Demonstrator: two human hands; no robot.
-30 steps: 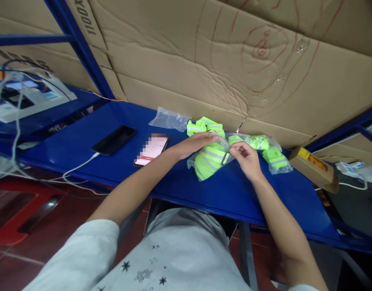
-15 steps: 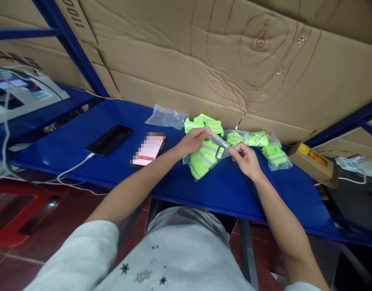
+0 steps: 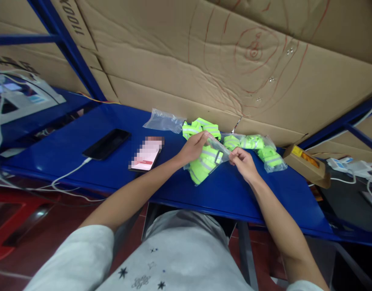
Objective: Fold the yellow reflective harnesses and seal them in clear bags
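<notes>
A clear plastic bag [image 3: 221, 148] is stretched between my two hands along its top edge. Inside it lies a folded neon-yellow reflective strap or vest [image 3: 201, 166] with grey stripes and a dark buckle. My left hand [image 3: 192, 148] pinches the bag's upper left corner, fingers closed. My right hand [image 3: 244, 162] pinches the opposite corner with thumb and fingertips. Just behind my left hand sits a loose neon-yellow reflective bundle [image 3: 214, 130], outside any bag that I can make out. Bagged neon-yellow bundles [image 3: 269, 157] lie to the right, beyond my right hand.
An empty clear bag [image 3: 164, 120] lies at the back of the blue table [image 3: 231, 194]. Left of my hands are a lit phone [image 3: 147, 153] and a dark phone [image 3: 107, 144] on a white cable. A cardboard box [image 3: 307, 165] stands right; a cardboard wall [image 3: 161, 68] rises behind.
The camera view has shifted slightly. Both hands keep their pinch on the bag, and its top edge still runs between them.
</notes>
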